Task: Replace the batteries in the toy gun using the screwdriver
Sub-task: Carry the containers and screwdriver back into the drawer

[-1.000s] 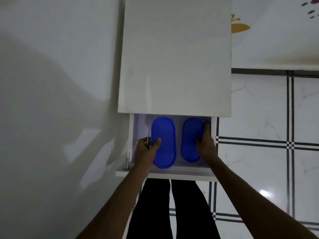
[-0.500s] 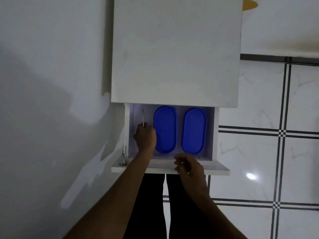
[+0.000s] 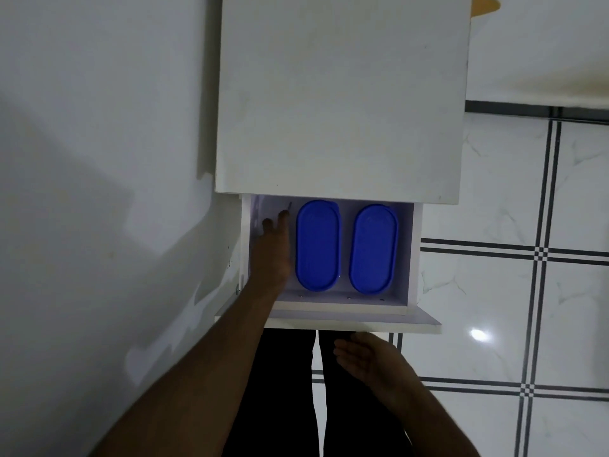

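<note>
My left hand (image 3: 272,252) reaches into the left side of an open white drawer (image 3: 329,308), fingers stretched out flat. Just past its fingertips shows the thin metal shaft of the screwdriver (image 3: 289,206); the handle is hidden under the hand. My right hand (image 3: 365,357) hovers below the drawer's front edge, palm up with relaxed fingers, holding nothing. No toy gun or batteries are in view.
Two blue oval lidded containers (image 3: 317,244) (image 3: 373,249) lie side by side in the drawer, right of my left hand. The white cabinet top (image 3: 342,94) overhangs the drawer's back. A white wall is at left, tiled floor at right, my dark trouser legs below.
My left hand went from gripping the screwdriver to lying flat further back in the drawer. My right hand left the right container and drew back below the drawer front.
</note>
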Tool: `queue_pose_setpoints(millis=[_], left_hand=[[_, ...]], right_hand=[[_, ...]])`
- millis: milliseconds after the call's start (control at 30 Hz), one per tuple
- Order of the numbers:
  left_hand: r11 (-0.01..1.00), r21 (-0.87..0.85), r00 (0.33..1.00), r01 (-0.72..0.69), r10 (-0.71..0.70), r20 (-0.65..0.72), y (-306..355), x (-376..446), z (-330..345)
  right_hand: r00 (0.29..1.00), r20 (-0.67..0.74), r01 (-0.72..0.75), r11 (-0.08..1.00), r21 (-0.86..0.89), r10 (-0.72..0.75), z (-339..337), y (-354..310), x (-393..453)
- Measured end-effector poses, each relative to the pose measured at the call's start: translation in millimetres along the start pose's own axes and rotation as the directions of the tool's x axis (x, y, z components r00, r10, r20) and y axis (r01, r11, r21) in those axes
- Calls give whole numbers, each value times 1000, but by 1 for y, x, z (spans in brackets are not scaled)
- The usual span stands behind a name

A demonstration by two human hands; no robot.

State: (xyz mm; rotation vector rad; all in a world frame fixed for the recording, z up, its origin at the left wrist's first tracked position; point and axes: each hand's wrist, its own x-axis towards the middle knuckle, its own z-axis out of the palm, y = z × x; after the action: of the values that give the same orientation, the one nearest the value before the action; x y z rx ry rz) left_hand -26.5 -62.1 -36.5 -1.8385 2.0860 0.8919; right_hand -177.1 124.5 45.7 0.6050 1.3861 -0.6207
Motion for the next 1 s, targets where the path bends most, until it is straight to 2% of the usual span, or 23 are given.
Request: queue_pose_setpoints(millis=[67, 133, 233, 300, 400, 567, 734, 867, 1001], left_hand=[[1000, 22, 999, -18, 17, 41, -3, 0, -2], [996, 87, 994, 10, -19, 108, -9, -1, -3], [986, 164, 986, 41, -67, 152, -8, -8, -6], [990, 139, 991, 9, -27, 128, -6, -15, -9], [997, 0, 995, -72, 72, 76, -7, -35, -15], [934, -345, 995, -96, 83, -54, -9, -80, -34], [778, -621, 982, 94, 31, 188, -12, -107, -46], [645, -672, 896, 364, -45, 442, -3, -105, -49], [431, -738, 848, 519, -149, 510, 12, -89, -50]], right_hand=[[1000, 5, -14, 970, 243, 13, -5, -6, 1], [1000, 17, -7, 931, 364, 1, -4, -11, -1], [1000, -4, 15, 927, 374, -15, -3, -17, -4], [999, -25, 45, 943, 331, -38, 0, -16, -2], [992, -81, 114, 954, 276, -95, 6, -16, -2], [986, -123, 143, 954, 262, -114, 16, -25, 2], [971, -136, 224, 941, 254, -194, 30, -45, 7], [947, -158, 312, 923, 225, -281, 44, -66, 8], [929, -135, 369, 900, 232, -346, 60, -86, 5]])
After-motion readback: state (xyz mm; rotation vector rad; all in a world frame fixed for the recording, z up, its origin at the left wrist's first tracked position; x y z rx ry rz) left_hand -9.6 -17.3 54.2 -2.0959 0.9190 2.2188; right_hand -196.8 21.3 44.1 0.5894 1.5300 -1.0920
